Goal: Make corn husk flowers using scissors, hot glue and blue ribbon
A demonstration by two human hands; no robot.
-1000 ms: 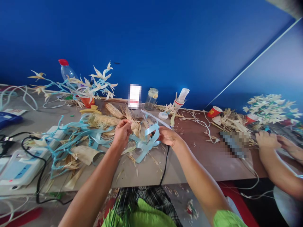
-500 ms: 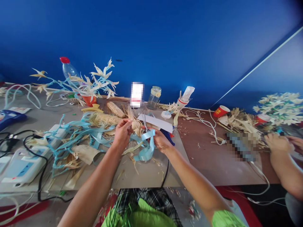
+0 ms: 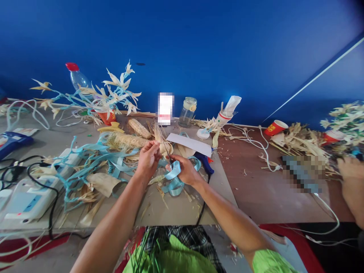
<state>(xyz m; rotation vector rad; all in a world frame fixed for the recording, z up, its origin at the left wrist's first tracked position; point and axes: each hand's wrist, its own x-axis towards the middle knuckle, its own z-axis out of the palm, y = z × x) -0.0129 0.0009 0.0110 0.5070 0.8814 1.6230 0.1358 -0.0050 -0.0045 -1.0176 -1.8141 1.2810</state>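
The right hand has its grip closed on a pair of scissors, blades pointing away from the body. A loop of light blue ribbon hangs at its fingers, with more coils below on the worktop. The left hand is just beside it, thumb and fingertips pinched together; whatever may lie between them is too small to make out. Just past both hands sits a dried husk, and to its left two corn cobs. A white strip lies partly over a blue glue gun beyond the right hand. Farther left spreads a tangle of blue-wrapped stems; at the back stands a clear jar.
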